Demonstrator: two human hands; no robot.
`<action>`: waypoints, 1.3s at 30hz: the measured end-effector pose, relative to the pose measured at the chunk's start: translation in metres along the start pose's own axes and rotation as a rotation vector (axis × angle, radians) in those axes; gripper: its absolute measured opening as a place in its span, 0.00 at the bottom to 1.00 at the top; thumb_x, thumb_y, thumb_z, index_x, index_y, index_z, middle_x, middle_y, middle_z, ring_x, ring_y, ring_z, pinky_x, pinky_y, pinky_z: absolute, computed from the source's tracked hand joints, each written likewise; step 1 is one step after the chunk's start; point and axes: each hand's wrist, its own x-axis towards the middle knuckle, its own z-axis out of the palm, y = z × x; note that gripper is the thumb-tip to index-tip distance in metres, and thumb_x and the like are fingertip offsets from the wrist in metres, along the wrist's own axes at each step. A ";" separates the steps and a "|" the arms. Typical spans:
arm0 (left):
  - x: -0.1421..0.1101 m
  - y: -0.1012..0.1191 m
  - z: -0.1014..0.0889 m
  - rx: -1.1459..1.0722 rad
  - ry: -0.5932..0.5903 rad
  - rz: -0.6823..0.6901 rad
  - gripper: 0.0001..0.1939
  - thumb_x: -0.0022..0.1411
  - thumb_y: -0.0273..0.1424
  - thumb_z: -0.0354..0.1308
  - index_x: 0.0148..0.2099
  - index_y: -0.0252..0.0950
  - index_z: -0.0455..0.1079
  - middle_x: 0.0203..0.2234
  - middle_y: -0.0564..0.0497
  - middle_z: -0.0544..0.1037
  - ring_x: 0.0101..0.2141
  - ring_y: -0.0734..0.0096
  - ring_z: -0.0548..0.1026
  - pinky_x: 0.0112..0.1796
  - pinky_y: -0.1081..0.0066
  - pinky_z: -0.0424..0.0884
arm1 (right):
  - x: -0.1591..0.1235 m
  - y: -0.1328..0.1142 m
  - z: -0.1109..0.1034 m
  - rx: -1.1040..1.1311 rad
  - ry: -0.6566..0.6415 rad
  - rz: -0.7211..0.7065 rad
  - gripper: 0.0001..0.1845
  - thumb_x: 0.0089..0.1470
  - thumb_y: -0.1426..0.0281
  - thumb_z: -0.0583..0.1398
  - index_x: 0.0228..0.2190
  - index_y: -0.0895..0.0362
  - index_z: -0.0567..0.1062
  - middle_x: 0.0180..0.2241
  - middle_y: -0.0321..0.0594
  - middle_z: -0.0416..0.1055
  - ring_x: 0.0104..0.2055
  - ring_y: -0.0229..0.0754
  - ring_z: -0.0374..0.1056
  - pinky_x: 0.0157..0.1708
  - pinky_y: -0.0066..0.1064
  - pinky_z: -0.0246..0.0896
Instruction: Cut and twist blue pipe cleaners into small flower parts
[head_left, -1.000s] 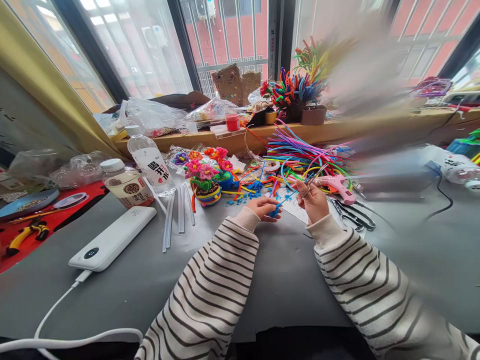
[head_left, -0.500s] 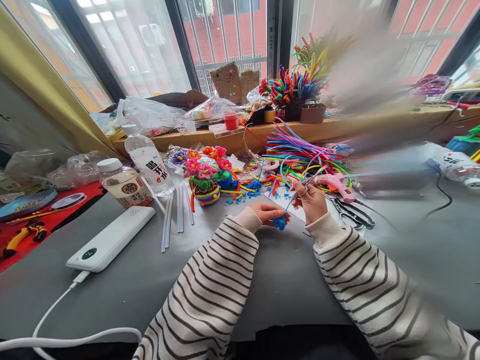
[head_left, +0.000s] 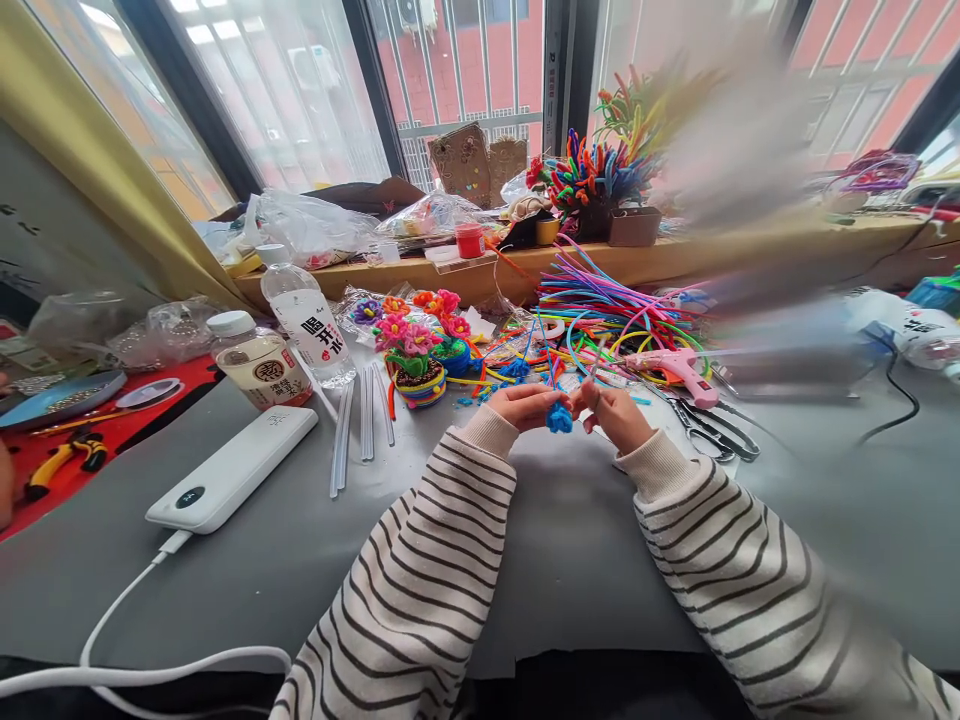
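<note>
My left hand (head_left: 523,405) is closed, its thumb and fingers pinching a curled blue pipe-cleaner piece (head_left: 559,417) just above the grey tabletop. A thin stem stands up near it. Close on the right, my right hand (head_left: 619,415) has its fingers bent round small metal scissors (head_left: 601,356); only a slim part shows above the fingers. The right fingertips are at the blue piece's right side, and I cannot tell whether they touch it. Behind the hands lie blue pipe-cleaner scraps (head_left: 514,370) and a striped pot with pink pipe-cleaner flowers (head_left: 409,340).
Loose coloured pipe cleaners (head_left: 600,300) lie in a heap at the back. On the right are a pink glue gun (head_left: 686,375) and black-handled scissors (head_left: 712,430). Leftward stand glue sticks (head_left: 366,415), a water bottle (head_left: 307,325), a jar (head_left: 259,365) and a white power bank (head_left: 232,470).
My right hand has come down and left, close to the blue piece. My left hand has raised the piece slightly. The view has shifted a little, and part of another person's hand shows at the left edge.
</note>
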 end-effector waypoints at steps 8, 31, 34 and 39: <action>-0.001 0.004 -0.005 0.040 -0.157 0.055 0.13 0.41 0.35 0.57 0.27 0.28 0.69 0.19 0.48 0.72 0.21 0.69 0.70 0.25 0.68 0.66 | -0.007 0.000 0.008 -0.216 -0.437 -0.115 0.37 0.35 0.41 0.37 0.19 0.60 0.67 0.19 0.37 0.61 0.19 0.32 0.56 0.15 0.23 0.50; 0.001 0.003 -0.017 0.136 -0.171 -0.036 0.09 0.44 0.33 0.56 0.27 0.30 0.69 0.22 0.51 0.71 0.25 0.77 0.68 0.31 0.74 0.63 | -0.011 -0.009 -0.001 -0.282 -0.548 -0.014 0.33 0.40 0.45 0.41 0.11 0.60 0.65 0.08 0.29 0.44 0.13 0.29 0.42 0.16 0.25 0.38; 0.003 0.003 -0.018 0.150 -0.177 -0.052 0.10 0.44 0.33 0.56 0.27 0.30 0.68 0.21 0.52 0.70 0.24 0.78 0.68 0.30 0.74 0.63 | -0.011 -0.008 0.000 -0.252 -0.555 0.008 0.34 0.39 0.44 0.42 0.10 0.61 0.64 0.08 0.28 0.43 0.13 0.28 0.42 0.16 0.25 0.38; 0.003 0.002 -0.019 0.147 -0.179 -0.055 0.09 0.45 0.33 0.56 0.27 0.30 0.68 0.22 0.52 0.70 0.25 0.78 0.68 0.31 0.74 0.62 | -0.010 -0.006 0.000 -0.207 -0.545 0.034 0.33 0.38 0.44 0.43 0.10 0.61 0.64 0.08 0.28 0.42 0.12 0.28 0.41 0.15 0.25 0.37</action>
